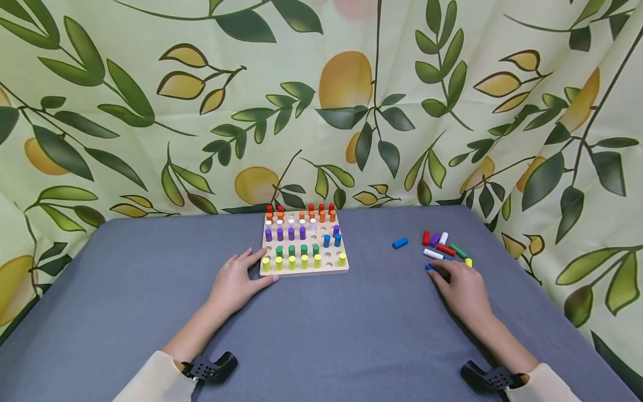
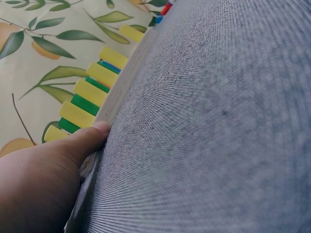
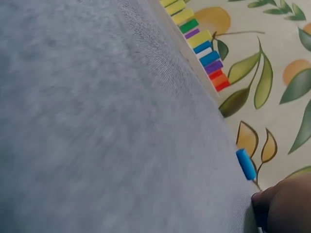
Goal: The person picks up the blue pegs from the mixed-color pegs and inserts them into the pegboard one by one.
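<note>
A wooden pegboard [image 1: 303,272] stands at the middle of the table, filled with rows of red, orange, white, purple, blue and green pegs and a front row of yellow pegs [image 1: 304,261]. My left hand [image 1: 233,285] rests at its front left corner, thumb on the front edge and fingers by the left side. In the left wrist view the thumb [image 2: 87,141] lies straight against the wooden edge. Far to the right, my right hand [image 1: 462,287] pinches a blue peg [image 1: 429,267] low over the table, mostly hidden by the fingers.
Beyond the right hand lies a loose group of pegs, among them a red peg [image 1: 426,238], a white peg [image 1: 433,254] and a green peg [image 1: 458,250]. One blue peg [image 1: 399,243] lies apart, towards the board. A leaf-patterned cloth [image 1: 301,111] hangs behind the table.
</note>
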### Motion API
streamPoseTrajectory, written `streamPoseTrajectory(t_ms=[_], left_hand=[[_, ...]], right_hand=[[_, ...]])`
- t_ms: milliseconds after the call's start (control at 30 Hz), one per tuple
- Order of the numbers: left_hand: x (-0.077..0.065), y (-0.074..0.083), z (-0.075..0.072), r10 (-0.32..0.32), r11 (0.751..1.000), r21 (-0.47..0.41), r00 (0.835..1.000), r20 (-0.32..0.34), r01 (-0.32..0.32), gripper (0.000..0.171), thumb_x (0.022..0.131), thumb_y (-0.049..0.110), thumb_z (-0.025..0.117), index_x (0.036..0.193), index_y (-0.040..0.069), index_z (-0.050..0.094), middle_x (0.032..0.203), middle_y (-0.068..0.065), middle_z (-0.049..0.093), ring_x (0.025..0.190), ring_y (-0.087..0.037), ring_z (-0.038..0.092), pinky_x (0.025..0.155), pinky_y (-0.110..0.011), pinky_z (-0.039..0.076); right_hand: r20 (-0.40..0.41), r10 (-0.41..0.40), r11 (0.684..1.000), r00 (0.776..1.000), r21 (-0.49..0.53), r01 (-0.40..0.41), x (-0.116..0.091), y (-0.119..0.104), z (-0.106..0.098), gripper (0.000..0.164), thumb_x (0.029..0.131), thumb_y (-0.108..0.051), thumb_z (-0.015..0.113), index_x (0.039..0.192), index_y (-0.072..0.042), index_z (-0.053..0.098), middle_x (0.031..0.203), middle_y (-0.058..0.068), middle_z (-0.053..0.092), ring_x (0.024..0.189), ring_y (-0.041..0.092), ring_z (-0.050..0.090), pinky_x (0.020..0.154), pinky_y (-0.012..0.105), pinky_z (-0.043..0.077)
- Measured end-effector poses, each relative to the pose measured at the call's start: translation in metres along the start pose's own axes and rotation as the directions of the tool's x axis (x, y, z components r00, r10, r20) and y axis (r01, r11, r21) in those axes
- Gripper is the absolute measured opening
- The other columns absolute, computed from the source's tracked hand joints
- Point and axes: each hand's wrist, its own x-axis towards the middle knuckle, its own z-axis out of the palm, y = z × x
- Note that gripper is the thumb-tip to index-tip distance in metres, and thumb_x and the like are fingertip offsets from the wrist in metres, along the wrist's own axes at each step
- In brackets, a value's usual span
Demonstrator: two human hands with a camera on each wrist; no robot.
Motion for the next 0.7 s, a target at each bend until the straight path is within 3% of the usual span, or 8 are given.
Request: streamPoseTrajectory(t_ms=[233, 500, 700], left_hand=[[0.0, 0.001, 0.0, -0.002, 1.0, 0.009, 1.0, 0.005, 0.002, 0.073, 0.085, 0.047, 0.078, 0.146, 0.014, 0.056, 0.15, -0.029, 0.049, 0.138, -0.06, 0.041, 0.109, -0.073, 0.036], [-0.001, 0.003, -0.001, -0.008, 1.0, 0.005, 1.0, 0.004, 0.008, 0.075, 0.084, 0.048, 0.079, 0.146, 0.015, 0.056, 0.15, -0.028, 0.049, 0.139, -0.058, 0.041, 0.112, -0.071, 0.035], [-0.001, 0.003, 0.0, -0.017, 1.0, 0.004, 1.0, 0.004, 0.017, 0.074, 0.084, 0.048, 0.079, 0.146, 0.015, 0.056, 0.15, -0.028, 0.049, 0.139, -0.059, 0.04, 0.111, -0.071, 0.035]], right_hand=[[0.038, -0.003, 0.999, 0.999, 0.038, 0.002, 0.012, -0.011, 0.012, 0.017, 0.084, -0.005, 0.079, 0.1, -0.001, 0.078, 0.09, 0.015, 0.077, 0.081, 0.029, 0.072, 0.07, 0.051, 0.056], [0.132, -0.037, 0.995, 0.991, 0.099, 0.024, 0.034, -0.033, 0.034, 0.014, 0.087, -0.008, 0.077, 0.1, -0.003, 0.08, 0.088, 0.011, 0.076, 0.075, 0.022, 0.066, 0.062, 0.034, 0.048], [0.182, -0.043, 0.992, 0.982, 0.121, 0.021, 0.052, -0.052, 0.053, 0.016, 0.089, -0.011, 0.076, 0.103, -0.005, 0.08, 0.091, 0.012, 0.076, 0.081, 0.027, 0.069, 0.069, 0.043, 0.054]])
